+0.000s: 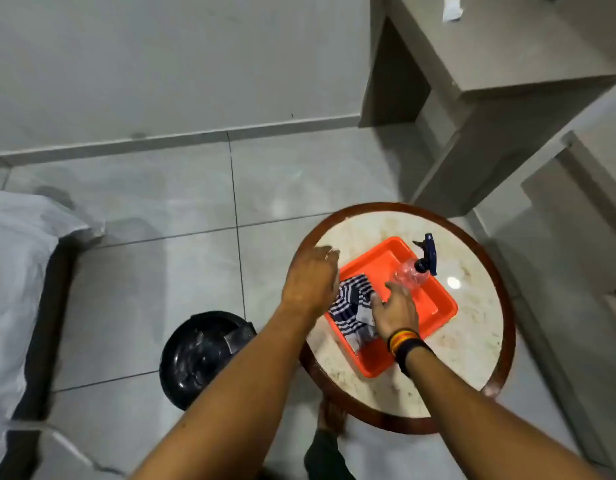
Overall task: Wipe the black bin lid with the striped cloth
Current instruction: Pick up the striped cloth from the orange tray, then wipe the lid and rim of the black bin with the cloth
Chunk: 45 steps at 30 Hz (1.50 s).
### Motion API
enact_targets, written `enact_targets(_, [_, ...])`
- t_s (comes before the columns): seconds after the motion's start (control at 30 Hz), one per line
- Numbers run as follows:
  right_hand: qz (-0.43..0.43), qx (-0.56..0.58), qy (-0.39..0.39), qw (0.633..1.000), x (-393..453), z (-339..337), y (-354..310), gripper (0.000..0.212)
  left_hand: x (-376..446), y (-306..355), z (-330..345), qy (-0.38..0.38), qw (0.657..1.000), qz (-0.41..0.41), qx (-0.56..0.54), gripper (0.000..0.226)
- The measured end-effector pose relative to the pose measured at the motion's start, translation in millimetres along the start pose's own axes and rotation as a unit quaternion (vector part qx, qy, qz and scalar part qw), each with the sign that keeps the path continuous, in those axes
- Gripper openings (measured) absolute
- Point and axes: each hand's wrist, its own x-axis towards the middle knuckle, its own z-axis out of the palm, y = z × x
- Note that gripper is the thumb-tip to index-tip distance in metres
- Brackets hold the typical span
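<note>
The striped blue-and-white cloth (351, 308) lies crumpled in an orange tray (441, 317) on a round table. My left hand (310, 282) hangs over the cloth's left end, back up and fingers curled downward, so whether it grips the cloth is hidden. My right hand (396, 313), a dark band on its wrist, rests on the cloth's right side with fingers spread. The black bin lid (202, 355) tops a round bin on the floor left of the table, partly behind my left forearm.
A clear spray bottle with a blue trigger (415, 271) lies in the tray's far corner. The marble-topped table (472, 341) has a dark wooden rim. A white-sheeted bed (19, 271) is at the left, beige furniture (490, 81) at the back right.
</note>
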Motion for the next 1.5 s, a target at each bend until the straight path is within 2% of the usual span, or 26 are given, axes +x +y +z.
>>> enact_targets(0.1, [0.101, 0.022, -0.009, 0.995, 8, 18, 45, 0.049, 8, 18, 48, -0.096, 0.995, -0.016, -0.016, 0.041])
enact_targets(0.2, [0.135, 0.02, -0.045, 0.99, 18, 40, 71, 0.059, 18, 23, 89, -0.158, 0.986, -0.041, -0.025, 0.038])
enact_targets(0.3, [0.162, 0.023, -0.04, 0.986, 34, 60, 74, 0.073, 36, 22, 131, -0.181, 0.982, -0.047, 0.003, 0.061])
enact_targets(0.4, [0.176, 0.006, -0.003, 0.984, 43, 79, 76, 0.072, 45, 22, 157, -0.203, 0.977, -0.055, 0.032, 0.077])
enact_targets(0.5, [0.189, 0.009, 0.02, 0.982, 53, 90, 78, 0.067, 47, 22, 174, -0.167, 0.982, -0.061, 0.061, 0.076])
enact_targets(0.57, [0.187, 0.036, 0.019, 0.982, 58, 90, 78, 0.056, 48, 23, 177, -0.149, 0.986, -0.062, 0.05, 0.064])
enact_targets(0.63, [0.171, 0.065, 0.022, 0.983, 59, 87, 77, 0.04, 50, 25, 170, -0.143, 0.988, -0.052, 0.018, 0.048])
enact_targets(0.7, [0.147, 0.095, 0.052, 0.983, 59, 80, 74, 0.031, 48, 25, 155, -0.111, 0.991, -0.057, -0.047, 0.042])
enact_targets(0.77, [0.111, 0.119, 0.08, 0.983, 54, 71, 66, 0.029, 39, 21, 136, -0.054, 0.988, -0.077, -0.121, 0.04])
enact_targets(0.9, [0.033, 0.163, 0.11, 0.98, 32, 54, 27, 0.041, 9, -5, 86, 0.045, 0.969, -0.102, -0.219, 0.035])
enact_targets(1.03, [-0.037, 0.159, 0.085, 0.983, 0, 81, -37, 0.048, -39, -60, 49, 0.112, 0.946, -0.178, -0.247, 0.041])
enact_targets(1.17, [-0.083, 0.127, 0.011, 0.988, -38, 145, -89, 0.049, -103, -122, 49, 0.15, 0.909, -0.277, -0.274, 0.037])
enact_targets(1.37, [-0.094, 0.033, -0.14, 0.985, -66, 279, -88, 0.041, -208, -211, 126, 0.091, 0.878, -0.379, -0.278, 0.037])
enact_targets(1.43, [-0.099, 0.003, -0.168, 0.981, -62, 331, -75, 0.044, -231, -235, 168, 0.073, 0.869, -0.409, -0.27, 0.038])
enact_targets(1.5, [-0.101, -0.017, -0.177, 0.979, -52, 372, -63, 0.045, -243, -252, 201, 0.05, 0.875, -0.423, -0.231, 0.037])
